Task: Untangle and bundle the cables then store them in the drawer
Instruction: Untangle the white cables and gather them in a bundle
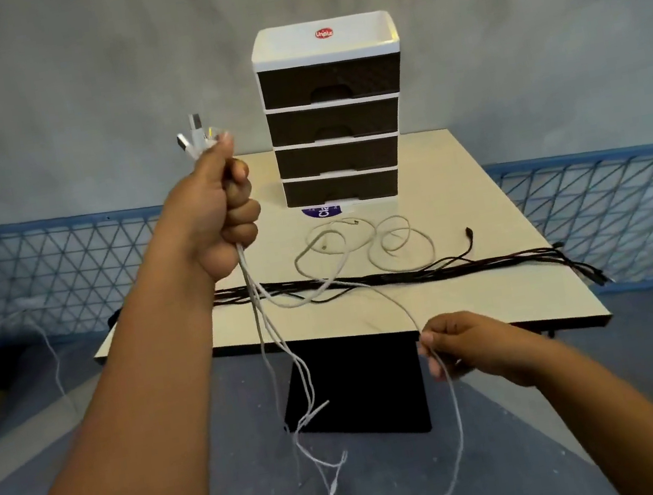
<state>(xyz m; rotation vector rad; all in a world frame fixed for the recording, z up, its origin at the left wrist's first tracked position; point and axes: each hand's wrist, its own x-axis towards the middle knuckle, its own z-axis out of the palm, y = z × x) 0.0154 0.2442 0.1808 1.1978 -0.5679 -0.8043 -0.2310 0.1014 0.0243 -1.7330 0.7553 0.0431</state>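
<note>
Several white cables (pixel 275 341) hang from the left hand (pixel 219 204), fingers (pixel 244 213) curled tight round them w/ USB plugs (pixel 194 137) sticking up above the fist. Right hand (pixel 460 348), lower and nearer the camera, pinches one white strand between thumb and fingers. Beyond both hands on the tabletop (pixel 476 180): black cables (pixel 406 277) laid across, looped white cables (pixel 358 242), and a four-drawer unit (pixel 334 117), drawers closed.
</note>
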